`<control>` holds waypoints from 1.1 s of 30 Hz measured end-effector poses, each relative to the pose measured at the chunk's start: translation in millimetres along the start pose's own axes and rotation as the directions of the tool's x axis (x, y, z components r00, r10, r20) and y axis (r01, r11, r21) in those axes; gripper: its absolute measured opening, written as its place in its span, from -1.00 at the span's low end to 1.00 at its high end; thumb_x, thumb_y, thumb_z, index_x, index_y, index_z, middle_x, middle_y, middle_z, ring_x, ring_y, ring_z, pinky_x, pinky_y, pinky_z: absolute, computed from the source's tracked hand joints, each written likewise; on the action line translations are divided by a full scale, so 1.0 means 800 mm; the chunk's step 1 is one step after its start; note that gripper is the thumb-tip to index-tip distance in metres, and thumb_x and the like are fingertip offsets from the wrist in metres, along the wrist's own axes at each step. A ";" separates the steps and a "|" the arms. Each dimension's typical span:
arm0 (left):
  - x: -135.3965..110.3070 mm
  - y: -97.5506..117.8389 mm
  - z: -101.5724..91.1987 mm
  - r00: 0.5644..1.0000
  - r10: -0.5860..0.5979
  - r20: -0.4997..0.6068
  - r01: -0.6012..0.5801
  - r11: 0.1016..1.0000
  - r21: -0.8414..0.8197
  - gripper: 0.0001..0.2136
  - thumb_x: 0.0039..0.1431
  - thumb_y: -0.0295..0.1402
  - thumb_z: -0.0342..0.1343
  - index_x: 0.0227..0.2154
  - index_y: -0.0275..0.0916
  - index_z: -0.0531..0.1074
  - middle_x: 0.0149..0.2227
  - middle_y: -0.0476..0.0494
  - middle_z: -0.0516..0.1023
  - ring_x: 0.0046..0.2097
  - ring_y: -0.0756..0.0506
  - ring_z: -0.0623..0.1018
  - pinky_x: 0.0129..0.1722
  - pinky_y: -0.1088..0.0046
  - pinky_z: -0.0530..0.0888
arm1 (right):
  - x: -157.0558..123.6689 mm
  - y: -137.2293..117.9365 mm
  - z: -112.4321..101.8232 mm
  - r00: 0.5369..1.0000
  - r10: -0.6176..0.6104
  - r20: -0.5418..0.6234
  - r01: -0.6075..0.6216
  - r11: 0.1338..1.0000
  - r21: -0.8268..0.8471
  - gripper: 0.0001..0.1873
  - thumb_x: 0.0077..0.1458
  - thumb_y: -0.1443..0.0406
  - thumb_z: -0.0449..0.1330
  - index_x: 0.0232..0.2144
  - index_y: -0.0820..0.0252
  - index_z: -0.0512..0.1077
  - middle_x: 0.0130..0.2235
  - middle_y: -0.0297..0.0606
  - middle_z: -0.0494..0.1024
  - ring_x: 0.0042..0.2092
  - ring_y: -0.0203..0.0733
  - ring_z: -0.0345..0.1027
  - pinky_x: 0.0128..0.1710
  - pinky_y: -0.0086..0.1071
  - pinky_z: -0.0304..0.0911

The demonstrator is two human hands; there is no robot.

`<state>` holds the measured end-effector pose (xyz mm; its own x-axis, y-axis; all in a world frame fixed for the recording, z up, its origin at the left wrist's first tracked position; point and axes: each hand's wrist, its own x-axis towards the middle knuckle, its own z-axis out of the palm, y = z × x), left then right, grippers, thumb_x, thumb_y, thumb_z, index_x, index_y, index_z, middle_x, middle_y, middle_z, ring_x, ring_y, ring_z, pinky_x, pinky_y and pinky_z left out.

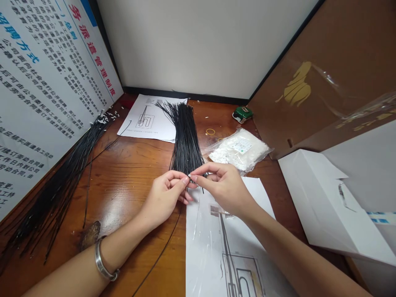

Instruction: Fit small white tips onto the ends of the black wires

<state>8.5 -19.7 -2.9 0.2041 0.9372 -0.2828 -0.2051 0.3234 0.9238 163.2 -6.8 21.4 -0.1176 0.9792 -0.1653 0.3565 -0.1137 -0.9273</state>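
Between the hands: white piece point(189, 178), too small to identify, above the table point(136, 165).
Left hand point(167, 194): pinched on a wire point(161, 255); its top is hidden by fingers.
Right hand point(221, 183): fingertips pinched on the piece.
Bundle point(185, 140): black wires, just beyond.
Bag point(239, 149): right of bundle, contents blurred.

Wooden table point(130, 165), black wire bundles point(185, 136), printed sheets point(151, 117), bag of white parts point(239, 150)
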 end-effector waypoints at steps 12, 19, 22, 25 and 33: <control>0.000 0.006 0.003 0.999 -0.045 -0.009 0.044 0.999 -0.014 -0.89 0.05 -0.41 0.17 -0.48 -0.35 0.39 -0.51 -0.12 0.58 -0.55 0.03 0.51 -0.51 0.52 0.48 | 0.001 -0.001 -0.001 0.999 -0.047 -0.012 0.045 0.996 -0.082 -0.90 -0.10 0.35 0.20 -0.56 0.24 0.51 -0.76 -0.52 0.09 -0.67 -0.45 -0.16 -0.69 -0.47 -0.26; 0.000 0.004 0.002 0.999 -0.046 0.001 0.046 0.998 -0.042 -0.90 0.07 -0.44 0.15 -0.48 -0.35 0.39 -0.55 -0.09 0.55 -0.52 0.02 0.53 -0.49 0.52 0.49 | -0.001 0.000 0.001 0.999 -0.044 -0.030 0.040 0.989 -0.144 -0.89 -0.10 0.36 0.19 -0.53 0.24 0.53 -0.76 -0.52 0.10 -0.67 -0.43 -0.13 -0.69 -0.46 -0.21; 0.000 0.002 0.001 0.999 -0.034 0.004 0.035 0.999 -0.042 -0.88 0.06 -0.40 0.18 -0.48 -0.35 0.40 -0.55 -0.09 0.55 -0.51 0.01 0.54 -0.48 0.51 0.49 | -0.003 -0.001 0.003 0.998 -0.049 -0.034 0.044 0.987 -0.152 -0.88 -0.10 0.35 0.18 -0.54 0.24 0.54 -0.76 -0.53 0.07 -0.66 -0.43 -0.15 -0.68 -0.46 -0.20; 0.000 0.000 0.000 1.000 -0.031 0.001 0.031 0.999 -0.036 -0.86 0.05 -0.38 0.20 -0.48 -0.35 0.40 -0.56 -0.09 0.55 -0.50 0.00 0.54 -0.47 0.50 0.50 | -0.004 -0.003 0.006 0.997 -0.062 -0.039 0.055 0.986 -0.157 -0.87 -0.09 0.35 0.18 -0.55 0.25 0.54 -0.75 -0.53 0.04 -0.66 -0.43 -0.15 -0.68 -0.45 -0.21; -0.002 -0.002 0.001 1.000 0.022 0.013 -0.023 1.000 0.014 -0.84 0.10 -0.31 0.16 -0.41 -0.33 0.39 -0.49 -0.09 0.55 -0.47 0.00 0.54 -0.47 0.49 0.50 | -0.003 0.000 0.004 0.995 -0.047 -0.088 0.037 0.993 -0.115 -0.87 -0.08 0.30 0.21 -0.52 0.23 0.55 -0.75 -0.54 0.02 -0.67 -0.43 -0.17 -0.69 -0.46 -0.23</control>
<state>9.4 -21.7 -3.7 0.2123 0.9424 -0.2586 -0.1960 0.3003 0.9335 160.2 -9.7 20.9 -0.0520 0.9945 -0.0911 0.4561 -0.0575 -0.8881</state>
